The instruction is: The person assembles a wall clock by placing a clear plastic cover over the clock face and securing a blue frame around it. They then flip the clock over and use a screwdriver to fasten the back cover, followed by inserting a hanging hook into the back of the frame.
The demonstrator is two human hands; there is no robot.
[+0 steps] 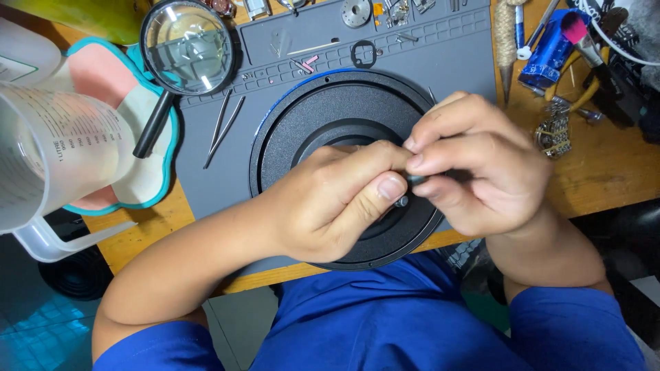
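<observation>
Both hands meet in the middle of the frame. The left hand [344,199] and right hand [474,165] pinch one tiny dark part [415,179] together, right above the big black ring [275,137].

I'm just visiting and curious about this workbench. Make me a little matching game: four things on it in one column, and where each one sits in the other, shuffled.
Things:
1. magnifying glass
2. measuring jug
3. tweezers
4. black ring

Places:
A. directly under both hands
B. far left edge, see-through
C. on the grey mat, left of the ring
D. top left, lens over the mat's corner

Pairs: 1-D, 2-B, 3-C, 4-A
</observation>
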